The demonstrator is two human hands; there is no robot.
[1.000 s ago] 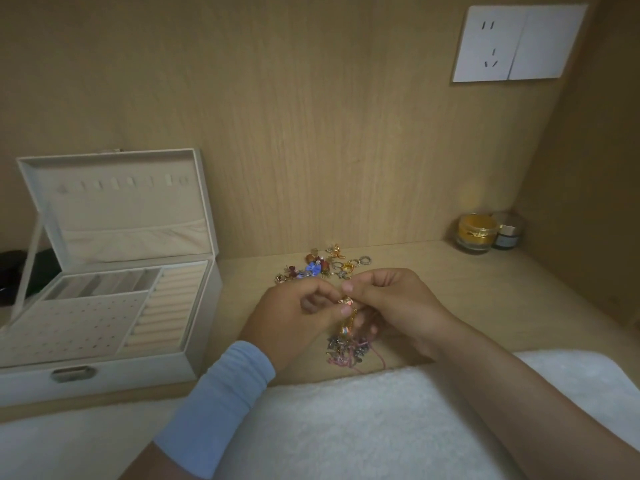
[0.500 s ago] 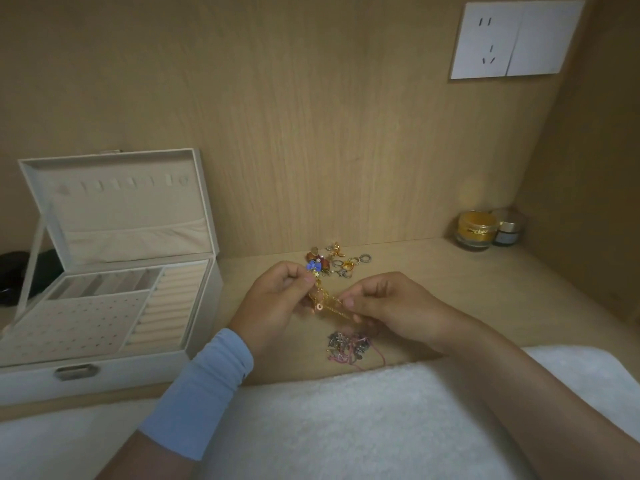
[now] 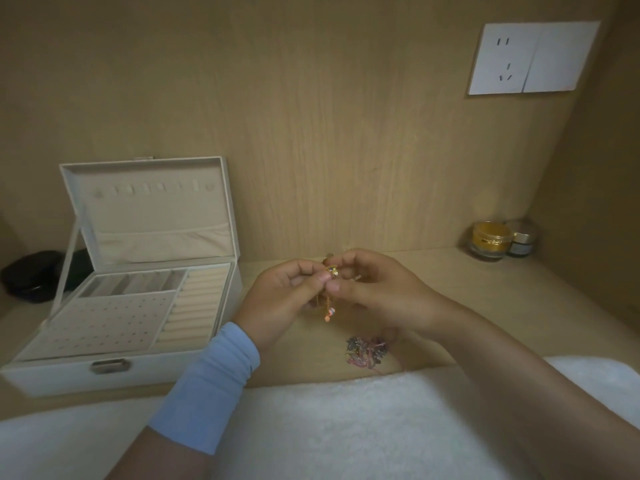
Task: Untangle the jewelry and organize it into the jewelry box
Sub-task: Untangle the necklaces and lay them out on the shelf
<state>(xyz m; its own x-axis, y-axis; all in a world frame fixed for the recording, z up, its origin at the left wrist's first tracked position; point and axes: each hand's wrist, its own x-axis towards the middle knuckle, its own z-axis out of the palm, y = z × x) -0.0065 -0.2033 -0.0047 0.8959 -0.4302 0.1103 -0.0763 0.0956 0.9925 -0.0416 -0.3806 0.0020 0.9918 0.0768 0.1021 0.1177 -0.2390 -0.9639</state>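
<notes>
Jewelry (image 3: pixel 329 301), a gold chain, hangs pinched between left hand (image 3: pixel 277 301) and right hand (image 3: pixel 375 292) above the shelf's front edge (image 3: pixel 311 374)

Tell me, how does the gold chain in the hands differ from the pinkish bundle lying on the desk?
The gold chain is held above the desk, pinched by the left hand and right hand; the pinkish bundle lies on the desk, untouched. The gold chain hangs as one strand; the pinkish bundle is a bunched heap mixing pink and grey. Both are outside the jewelry box.
</notes>
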